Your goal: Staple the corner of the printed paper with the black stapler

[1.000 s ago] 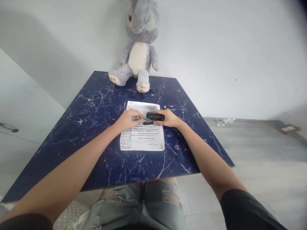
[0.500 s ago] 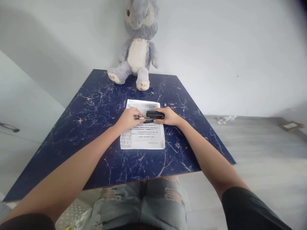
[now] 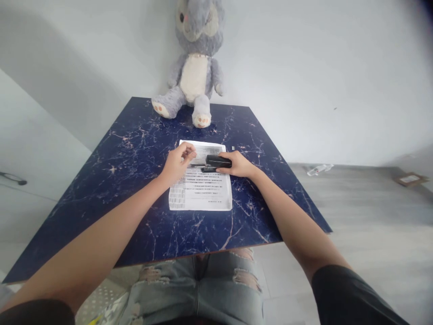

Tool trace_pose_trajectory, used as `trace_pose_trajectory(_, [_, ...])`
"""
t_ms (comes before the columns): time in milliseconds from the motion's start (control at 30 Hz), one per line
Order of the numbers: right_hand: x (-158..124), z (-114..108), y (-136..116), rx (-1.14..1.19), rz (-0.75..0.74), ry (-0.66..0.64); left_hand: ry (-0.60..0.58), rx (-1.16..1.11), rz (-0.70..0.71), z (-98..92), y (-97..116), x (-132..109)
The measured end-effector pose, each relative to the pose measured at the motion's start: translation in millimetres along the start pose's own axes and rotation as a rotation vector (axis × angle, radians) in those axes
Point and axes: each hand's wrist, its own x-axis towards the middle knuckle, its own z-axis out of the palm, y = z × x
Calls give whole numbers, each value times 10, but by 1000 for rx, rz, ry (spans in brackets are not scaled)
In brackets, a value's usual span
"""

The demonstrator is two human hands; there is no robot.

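My right hand [image 3: 238, 163] grips a black stapler [image 3: 218, 160] over the printed sheet of paper [image 3: 208, 203]. The stapler's top is lifted, and its narrow lower part points left. Just left of the stapler, above the paper's upper left, is my left hand [image 3: 178, 161]. Its fingers curl loosely, with a small gap between thumb and fingertips, and nothing shows in them. The sheet lies flat on the dark blue marbled table [image 3: 135, 180].
A grey plush toy [image 3: 194, 76] sits at the table's back edge against the wall. A tiny grey piece [image 3: 233, 148] lies right of the paper's top corner. On the floor to the right are a clear plastic item [image 3: 320, 169] and a brown box [image 3: 410, 178].
My left hand has left the stapler's front, moving up and left, and its fingers have loosened. The right hand stays in place with the stapler.
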Motion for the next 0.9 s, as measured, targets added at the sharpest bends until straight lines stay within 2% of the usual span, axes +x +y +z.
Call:
trace_pose_trajectory(333, [-2,12,42,-4,-11,-3,-175,66,58,-1,16,9])
trace_pose_trajectory(533, [2,12,49,-11,-11,-5,-281,87,22,22,44,-15])
trace_pose_trajectory(900, [4,-4,8,2,10,-8,-243,-1,-86,42,23,7])
